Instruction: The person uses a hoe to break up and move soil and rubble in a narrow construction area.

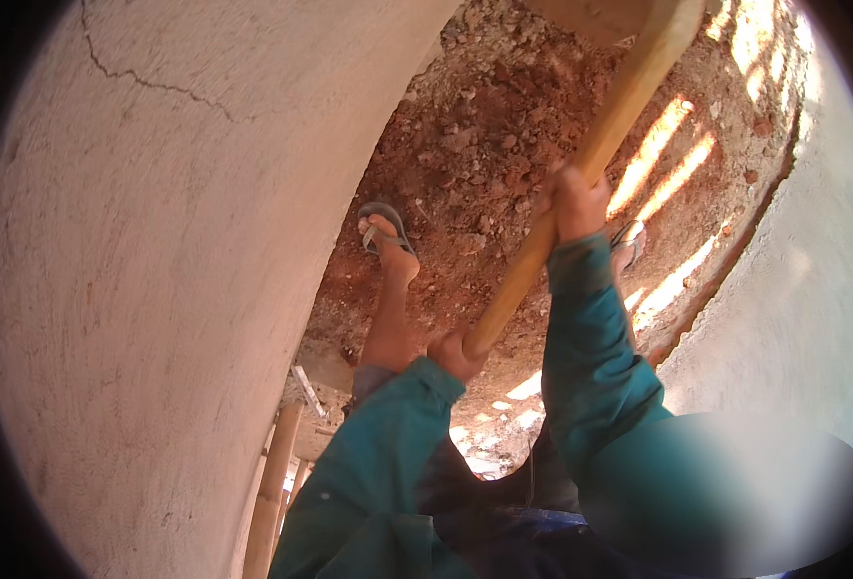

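Your grip is wrapped around the long yellow-brown wooden handle (631, 102), slanting over loose reddish soil (475, 145), left hand (456, 354) nearer you, right hand (581, 202) farther up. Hold firmly, guiding it clear of your 2 sandalled feet (390, 241).

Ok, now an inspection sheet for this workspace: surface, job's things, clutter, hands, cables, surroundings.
Surface: loose reddish soil, lumpy, with sunlit streaks to the right.
Job's things: wooden handle, slanting up to the right; a flat brown piece near its far end, cut by the picture edge, joint unclear.
Clutter: pale poles at lower left.
Hands: left hand grips the lower end, right hand grips further up.
Cables: nothing seen.
Surroundings: left wall cracked near the top; right wall pale; sandalled left foot on the soil.
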`<move>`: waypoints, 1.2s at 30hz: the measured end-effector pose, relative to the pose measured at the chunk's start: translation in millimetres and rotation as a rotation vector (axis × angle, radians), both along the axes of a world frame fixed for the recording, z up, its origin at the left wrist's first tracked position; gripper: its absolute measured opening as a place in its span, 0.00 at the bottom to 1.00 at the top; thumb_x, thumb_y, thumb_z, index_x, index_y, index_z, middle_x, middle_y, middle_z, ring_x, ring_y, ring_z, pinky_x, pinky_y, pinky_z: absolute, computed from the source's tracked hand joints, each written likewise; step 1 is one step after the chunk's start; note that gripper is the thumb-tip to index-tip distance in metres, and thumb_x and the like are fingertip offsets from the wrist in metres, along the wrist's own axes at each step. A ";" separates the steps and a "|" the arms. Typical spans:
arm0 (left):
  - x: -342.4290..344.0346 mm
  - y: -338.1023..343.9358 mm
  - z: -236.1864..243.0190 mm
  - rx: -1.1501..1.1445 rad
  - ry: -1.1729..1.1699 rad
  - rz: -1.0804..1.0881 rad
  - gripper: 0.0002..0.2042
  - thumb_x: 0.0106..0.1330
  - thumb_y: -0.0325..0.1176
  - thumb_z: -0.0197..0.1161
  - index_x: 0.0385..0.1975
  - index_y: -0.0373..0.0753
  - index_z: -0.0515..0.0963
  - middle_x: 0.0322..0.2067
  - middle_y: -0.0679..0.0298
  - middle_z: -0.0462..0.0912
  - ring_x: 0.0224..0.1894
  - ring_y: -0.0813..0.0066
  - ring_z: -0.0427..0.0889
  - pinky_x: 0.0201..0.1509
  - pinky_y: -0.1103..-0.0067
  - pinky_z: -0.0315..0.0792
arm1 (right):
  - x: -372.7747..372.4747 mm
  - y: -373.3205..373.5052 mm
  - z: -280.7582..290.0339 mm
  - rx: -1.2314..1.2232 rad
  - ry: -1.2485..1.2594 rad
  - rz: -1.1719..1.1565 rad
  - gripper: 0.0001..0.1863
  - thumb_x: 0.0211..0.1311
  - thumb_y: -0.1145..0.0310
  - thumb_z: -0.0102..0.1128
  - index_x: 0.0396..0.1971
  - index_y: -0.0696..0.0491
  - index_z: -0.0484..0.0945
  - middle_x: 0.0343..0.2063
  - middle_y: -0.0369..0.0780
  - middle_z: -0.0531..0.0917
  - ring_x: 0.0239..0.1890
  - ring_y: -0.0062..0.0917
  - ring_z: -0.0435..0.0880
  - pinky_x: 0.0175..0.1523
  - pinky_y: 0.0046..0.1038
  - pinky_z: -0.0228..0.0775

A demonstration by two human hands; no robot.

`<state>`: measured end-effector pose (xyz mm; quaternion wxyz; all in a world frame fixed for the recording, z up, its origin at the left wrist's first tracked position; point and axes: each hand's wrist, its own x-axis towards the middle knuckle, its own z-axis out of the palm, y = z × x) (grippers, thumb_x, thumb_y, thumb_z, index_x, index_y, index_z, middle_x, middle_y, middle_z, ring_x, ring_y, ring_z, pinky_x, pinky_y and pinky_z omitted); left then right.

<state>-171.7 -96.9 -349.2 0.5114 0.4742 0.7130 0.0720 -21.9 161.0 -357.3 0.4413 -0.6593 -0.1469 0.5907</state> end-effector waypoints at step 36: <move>-19.5 45.1 -56.3 0.019 -0.039 0.058 0.20 0.43 0.37 0.66 0.38 0.37 0.74 0.28 0.49 0.79 0.30 0.54 0.79 0.34 0.68 0.73 | -15.0 23.0 -105.6 -0.156 0.005 -0.058 0.13 0.44 0.71 0.54 0.30 0.58 0.64 0.13 0.38 0.70 0.09 0.24 0.70 0.14 0.29 0.65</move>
